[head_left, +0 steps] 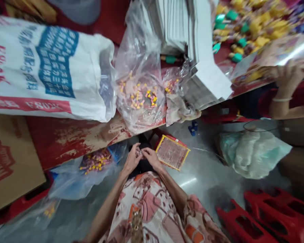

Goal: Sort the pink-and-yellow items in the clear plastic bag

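The patterned garment (152, 209) over the person's lap fills the bottom of the view, with both forearms running up from it to meet just above the knees. There the left hand (131, 160) and right hand (152, 158) are closed fingertip to fingertip on a small piece (141, 154). It shows only as a pale speck between the fingers, too small to tell its shape or colour. The pinch with the finger ends, rather than a whole-hand grip, seems to suit something so tiny. Holding it low over the lap, below the table (73, 138) edge, keeps it close to the eyes.

Just left of the hands, a clear bag (96, 162) of yellow and pink bits sags under the table edge, near enough to reach without leaning. Just right of them a yellow-edged red packet (172, 152) lies flat on the grey floor (200, 172).

On the table above, a second clear bag (139, 94) lies open with the same bits spread inside. It sits between a white woven sack (50, 67) with blue print and a leaning stack of grey cards (192, 40). Farther right, another person's hand (288, 77) holds a glossy sheet. A pale green bag (250, 152) and red plastic frames (263, 216) sit on the floor.
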`<state>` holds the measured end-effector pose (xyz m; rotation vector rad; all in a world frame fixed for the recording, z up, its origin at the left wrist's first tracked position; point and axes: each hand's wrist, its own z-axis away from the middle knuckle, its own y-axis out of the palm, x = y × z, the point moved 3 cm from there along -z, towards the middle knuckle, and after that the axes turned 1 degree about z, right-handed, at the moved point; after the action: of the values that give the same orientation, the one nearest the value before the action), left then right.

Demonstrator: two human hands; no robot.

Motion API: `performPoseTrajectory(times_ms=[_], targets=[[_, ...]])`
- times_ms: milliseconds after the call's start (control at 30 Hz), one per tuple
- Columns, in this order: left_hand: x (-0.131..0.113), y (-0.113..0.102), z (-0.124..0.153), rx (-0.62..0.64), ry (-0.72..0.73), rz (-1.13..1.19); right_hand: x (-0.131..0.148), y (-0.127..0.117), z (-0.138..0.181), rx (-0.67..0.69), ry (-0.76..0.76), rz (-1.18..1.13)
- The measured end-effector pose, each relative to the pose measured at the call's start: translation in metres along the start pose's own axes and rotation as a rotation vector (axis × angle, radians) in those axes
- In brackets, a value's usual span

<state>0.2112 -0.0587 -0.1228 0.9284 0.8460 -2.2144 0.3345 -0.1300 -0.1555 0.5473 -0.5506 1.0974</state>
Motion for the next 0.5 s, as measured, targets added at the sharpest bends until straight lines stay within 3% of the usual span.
performPoseTrajectory(times_ms=[133,267,367,500], targets=[[-0.005,0.006,0.023,0.023,0.022,0.084,0.025,-0.015,0.025,-0.013,-0.135,-0.086],[-0.02,0.0,0.019,-0.059,0.055,0.057,0.09,-0.069,0.031,-0.164,-0.324,-0.18],[-0.06,-0.002,-0.026,-0.043,0.263,-0.005,0.148,-0.123,0.022,-0.337,-0.467,-0.239],[-0.145,0.025,-0.137,0.014,0.424,-0.029,0.209,-0.178,0.004,-0.591,-0.68,-0.35]])
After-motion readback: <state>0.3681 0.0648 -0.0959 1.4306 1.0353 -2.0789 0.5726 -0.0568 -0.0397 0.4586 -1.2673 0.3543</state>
